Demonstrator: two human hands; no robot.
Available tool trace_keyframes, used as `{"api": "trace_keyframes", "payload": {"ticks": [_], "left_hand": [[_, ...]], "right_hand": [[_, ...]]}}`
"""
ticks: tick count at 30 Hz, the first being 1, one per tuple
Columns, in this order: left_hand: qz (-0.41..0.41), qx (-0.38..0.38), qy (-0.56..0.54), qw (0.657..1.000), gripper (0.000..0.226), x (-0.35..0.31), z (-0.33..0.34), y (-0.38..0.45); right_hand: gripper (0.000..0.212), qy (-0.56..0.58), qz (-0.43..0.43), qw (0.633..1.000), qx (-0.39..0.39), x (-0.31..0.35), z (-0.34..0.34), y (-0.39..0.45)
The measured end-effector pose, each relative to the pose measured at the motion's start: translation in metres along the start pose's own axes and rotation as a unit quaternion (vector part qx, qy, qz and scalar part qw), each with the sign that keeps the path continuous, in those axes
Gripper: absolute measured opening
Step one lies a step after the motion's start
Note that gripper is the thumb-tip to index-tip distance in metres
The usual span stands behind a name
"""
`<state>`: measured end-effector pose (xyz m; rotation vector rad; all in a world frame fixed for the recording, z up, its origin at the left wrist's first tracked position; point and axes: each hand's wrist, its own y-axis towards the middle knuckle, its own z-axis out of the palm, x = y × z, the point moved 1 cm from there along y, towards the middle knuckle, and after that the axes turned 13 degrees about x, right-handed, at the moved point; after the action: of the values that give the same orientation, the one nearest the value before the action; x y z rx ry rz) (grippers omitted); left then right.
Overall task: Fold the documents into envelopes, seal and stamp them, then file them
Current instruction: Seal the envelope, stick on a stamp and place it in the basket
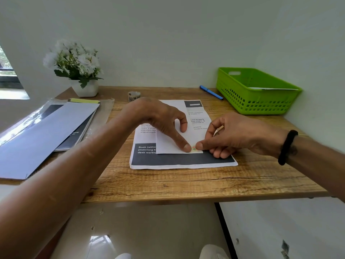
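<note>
I read "Book (witho", "(matching b", "desk worksp" in white on printed sheet's point(183, 161) dark band, just left of left hand point(164, 120); other txt above too blurry.

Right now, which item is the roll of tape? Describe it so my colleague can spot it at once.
Start at the white flower pot at the wooden desk's back left corner. Just right of it, behind the left hand, stands the roll of tape. It is the only small ring on the desk, pale with dark print around its side, unlike the long blue pen near the green basket.
</note>
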<state>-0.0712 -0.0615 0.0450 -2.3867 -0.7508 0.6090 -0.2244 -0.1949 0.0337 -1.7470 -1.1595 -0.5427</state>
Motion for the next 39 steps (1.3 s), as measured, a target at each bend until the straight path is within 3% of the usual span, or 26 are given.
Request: {"api": "trace_keyframes", "payload": {"ticks": [6,11,17,21,29,32,34,37,39], "left_hand": [[-0.001,0.001,0.018,1.000,0.068,0.001,-0.001,0.001],[-0.007,-0.018,0.010,1.000,0.064,0.003,0.001,0.006],[0.000,-0.002,0.027,1.000,0.056,0.005,-0.001,0.004],[0.021,-0.006,0.009,1.000,0.052,0.010,-0.001,0.006],[0.043,-0.030,-0.004,0.999,0.051,0.013,0.001,0.006],[0.073,-0.035,-0.079,0.994,0.045,0.021,-0.004,-0.004],[0.080,-0.106,-0.148,0.980,0.040,0.028,-0.007,-0.008],[0.057,-0.287,-0.220,0.930,0.036,0.041,-0.011,0.001],[0.050,-0.317,-0.301,0.898,0.035,0.048,-0.011,0.007]], "right_hand": [[0.045,0.008,0.008,0.998,0.061,0.001,-0.008,-0.003],[0.048,-0.019,0.016,1.000,-0.003,0.000,0.000,0.005],[0.028,0.004,0.022,1.000,0.013,0.000,-0.002,0.003],[0.033,0.049,0.014,0.999,0.016,-0.004,-0.003,0.002],[0.028,0.004,0.025,0.999,0.021,0.002,-0.002,0.003],[0.034,0.022,0.023,0.999,0.036,0.003,-0.005,-0.002],[0.039,0.025,-0.010,1.000,0.007,0.002,-0.007,-0.001],[0.033,-0.056,-0.085,0.987,-0.126,0.002,-0.007,0.009],[0.025,-0.128,-0.124,0.962,-0.207,0.003,-0.004,0.019]]}}
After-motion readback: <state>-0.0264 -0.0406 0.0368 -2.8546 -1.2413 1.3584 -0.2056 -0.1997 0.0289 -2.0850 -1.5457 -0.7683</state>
